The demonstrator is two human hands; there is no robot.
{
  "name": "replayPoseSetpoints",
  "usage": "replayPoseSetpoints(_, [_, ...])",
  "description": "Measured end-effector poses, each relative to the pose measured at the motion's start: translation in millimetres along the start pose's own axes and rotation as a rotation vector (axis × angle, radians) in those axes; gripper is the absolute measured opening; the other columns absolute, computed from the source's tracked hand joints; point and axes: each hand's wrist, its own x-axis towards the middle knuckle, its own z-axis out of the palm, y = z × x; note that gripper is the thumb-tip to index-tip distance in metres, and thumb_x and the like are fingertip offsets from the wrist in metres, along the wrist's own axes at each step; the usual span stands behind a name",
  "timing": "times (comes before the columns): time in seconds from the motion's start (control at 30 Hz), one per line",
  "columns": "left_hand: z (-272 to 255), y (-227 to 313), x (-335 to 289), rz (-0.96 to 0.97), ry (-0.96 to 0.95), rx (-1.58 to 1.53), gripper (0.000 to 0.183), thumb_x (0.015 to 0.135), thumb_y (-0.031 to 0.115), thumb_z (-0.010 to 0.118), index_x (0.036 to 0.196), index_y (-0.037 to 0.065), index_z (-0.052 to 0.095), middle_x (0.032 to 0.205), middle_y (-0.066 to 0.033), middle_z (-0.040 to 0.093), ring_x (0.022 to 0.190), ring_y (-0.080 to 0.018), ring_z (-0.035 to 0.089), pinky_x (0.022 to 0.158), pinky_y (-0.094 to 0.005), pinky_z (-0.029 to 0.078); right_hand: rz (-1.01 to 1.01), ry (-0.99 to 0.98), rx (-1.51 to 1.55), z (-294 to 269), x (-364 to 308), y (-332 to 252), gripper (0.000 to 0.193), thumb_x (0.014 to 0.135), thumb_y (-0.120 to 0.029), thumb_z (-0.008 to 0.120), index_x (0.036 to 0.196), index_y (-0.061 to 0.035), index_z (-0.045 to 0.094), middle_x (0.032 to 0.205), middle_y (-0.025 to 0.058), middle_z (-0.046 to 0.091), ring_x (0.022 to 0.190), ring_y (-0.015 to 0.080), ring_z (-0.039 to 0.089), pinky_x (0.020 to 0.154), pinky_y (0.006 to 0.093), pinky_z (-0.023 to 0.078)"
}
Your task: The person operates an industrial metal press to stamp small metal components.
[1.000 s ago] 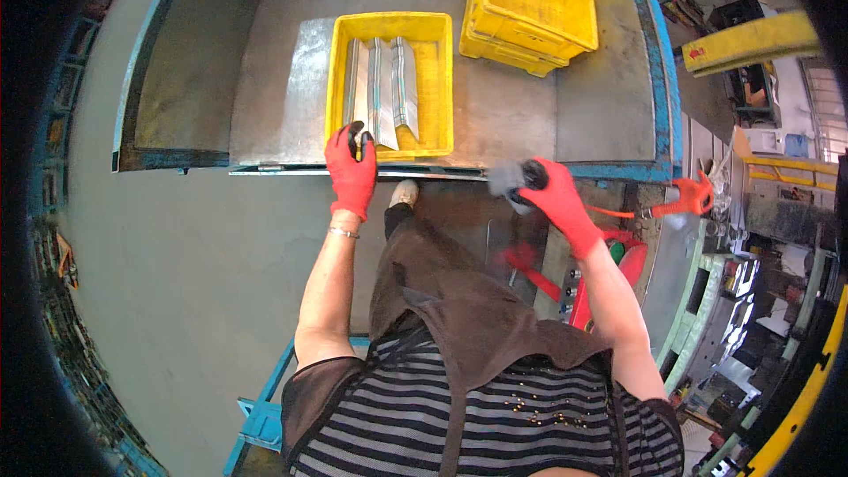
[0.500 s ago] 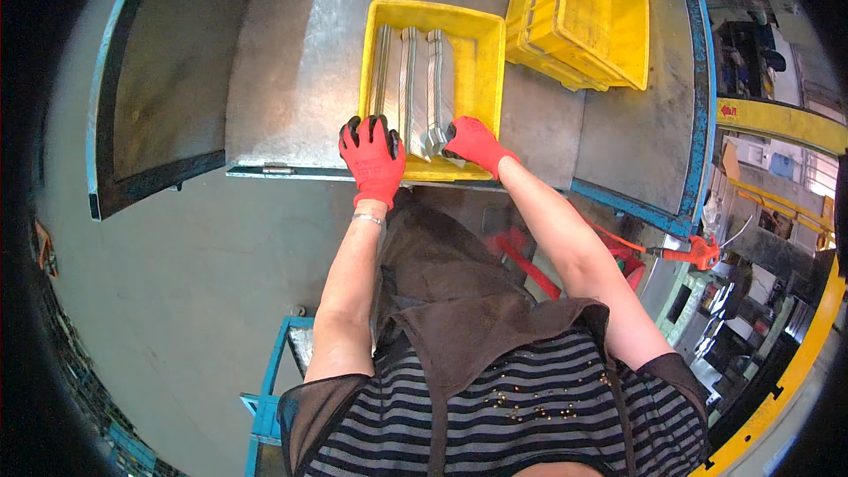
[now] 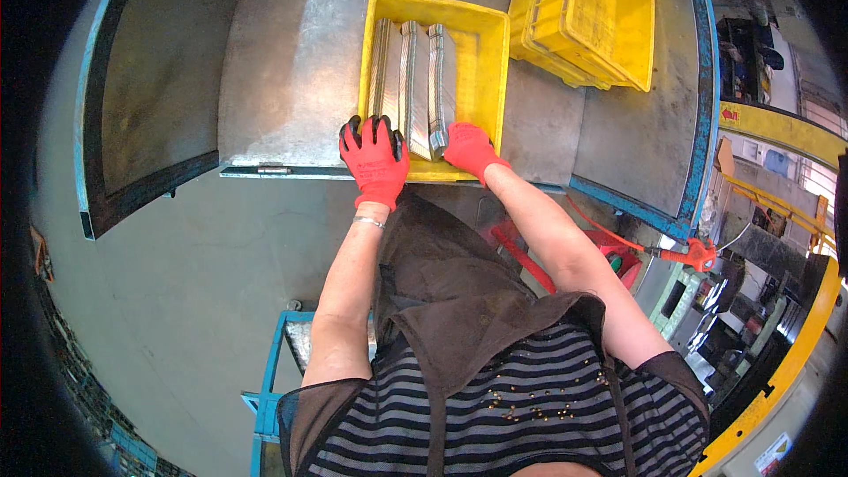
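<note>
The red-gloved left hand [image 3: 375, 159] and red-gloved right hand [image 3: 472, 148] curl at the near ends of long silvery metal strips [image 3: 411, 88]; whether either pinches, I cannot tell. Three rows already lie inside the rectangular yellow plastic bin [image 3: 477, 71]; what remains doesn't show.

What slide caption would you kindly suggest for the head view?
Red-gloved hands at a yellow bin of stacked metal parts.

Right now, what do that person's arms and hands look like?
The left hand and right hand wear red gloves, and the left fingers have black ends. A thin, silvery bracelet circles the left arm. Short, dark sleeves leave both forearms bare.
</note>
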Motion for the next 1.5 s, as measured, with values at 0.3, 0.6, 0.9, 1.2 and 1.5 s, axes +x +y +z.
replayPoseSetpoints(0.3, [1.6, 1.3, 2.0, 0.003, 0.027, -0.015, 0.040, 0.074, 0.025, 0.063, 0.110, 0.007, 0.056, 0.117, -0.0122, 0.051, 0.119, -0.0387, 0.037, 0.100, -0.0550, 0.026, 0.094, 0.127, 0.037, 18.2, -2.8, -0.7, 0.032, 0.074, -0.016, 0.055, 0.103, -0.0018, 0.052, 0.101, 0.0227, 0.057, 0.097, 0.0350, 0.059, 0.082, 0.0425, 0.048])
replayPoseSetpoints(0.6, [1.4, -2.7, -3.0, -0.017, 0.005, -0.016, 0.044, 0.073, 0.027, 0.063, 0.111, 0.007, 0.056, 0.118, -0.0122, 0.050, 0.119, -0.0394, 0.036, 0.100, -0.0552, 0.026, -0.032, 0.141, 0.020, -6.7, -11.5, 8.6, 0.031, 0.074, -0.016, 0.056, 0.101, -0.0002, 0.055, 0.103, 0.0237, 0.058, 0.095, 0.0356, 0.059, 0.081, 0.0432, 0.048])
replayPoseSetpoints(0.9, [1.2, 2.0, 3.2, -0.002, -0.041, 0.007, 0.050, 0.069, 0.028, 0.067, 0.113, 0.006, 0.055, 0.120, -0.0132, 0.050, 0.121, -0.0385, 0.034, 0.100, -0.0533, 0.026, 0.014, 0.017, -0.115, 25.8, 12.7, 15.3, 0.021, 0.077, -0.012, 0.050, 0.089, -0.0030, 0.064, 0.095, 0.0204, 0.064, 0.090, 0.0352, 0.063, 0.079, 0.0416, 0.050])
replayPoseSetpoints(1.2, [-1.4, 0.3, 0.5, -0.043, -0.064, 0.009, 0.052, 0.069, 0.029, 0.067, 0.114, 0.005, 0.054, 0.120, -0.0135, 0.049, 0.121, -0.0392, 0.034, 0.100, -0.0540, 0.026, 0.067, -0.083, 0.085, 2.0, 15.0, 11.2, 0.025, 0.075, -0.019, 0.052, 0.086, -0.0004, 0.065, 0.096, 0.0231, 0.064, 0.090, 0.0353, 0.063, 0.077, 0.0436, 0.050])
replayPoseSetpoints(1.5, [1.6, -2.2, -0.6, -0.046, -0.046, 0.022, 0.050, 0.070, 0.027, 0.066, 0.114, 0.005, 0.055, 0.119, -0.0134, 0.051, 0.121, -0.0387, 0.034, 0.100, -0.0537, 0.026, 0.139, 0.163, 0.255, 11.0, 8.4, 10.9, 0.033, 0.077, -0.021, 0.055, 0.098, 0.0032, 0.058, 0.101, 0.0246, 0.060, 0.098, 0.0385, 0.057, 0.086, 0.0445, 0.044])
